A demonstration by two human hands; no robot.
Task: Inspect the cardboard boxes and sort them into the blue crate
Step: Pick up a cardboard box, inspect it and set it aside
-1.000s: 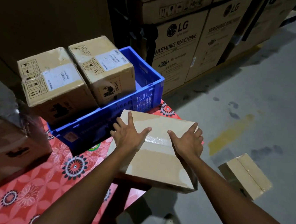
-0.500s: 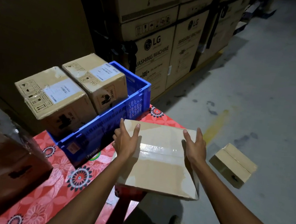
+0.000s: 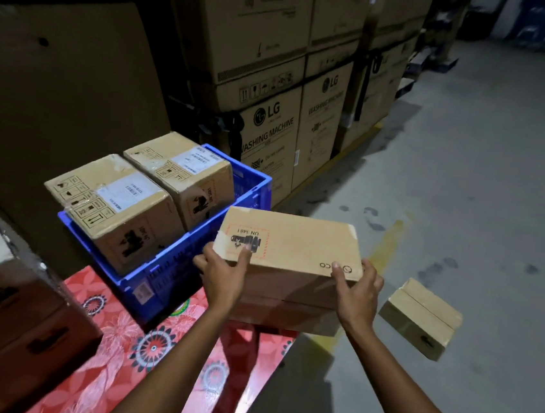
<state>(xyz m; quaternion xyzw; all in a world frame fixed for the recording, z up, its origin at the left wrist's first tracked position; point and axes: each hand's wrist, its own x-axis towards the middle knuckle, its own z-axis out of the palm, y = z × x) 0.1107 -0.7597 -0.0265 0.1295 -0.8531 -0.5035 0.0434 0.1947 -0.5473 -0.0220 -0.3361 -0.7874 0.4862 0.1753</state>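
Between both hands, held box (image 3: 289, 241): tipped up, stamped face toward viewer, likely for inspection.
left hand (image 3: 224, 270): gripping near-left corner, thumb on stamped face.
right hand (image 3: 355, 287): gripping near-right corner.
blue crate (image 3: 169, 274): just left-beyond grip, two labelled boxes (image 3: 113, 199) inside.

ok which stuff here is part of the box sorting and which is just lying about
Job: held box, left hand, right hand, blue crate, two labelled boxes in it.
Lying about: washing machine cartons, floral tablecloth; floor box possibly either.
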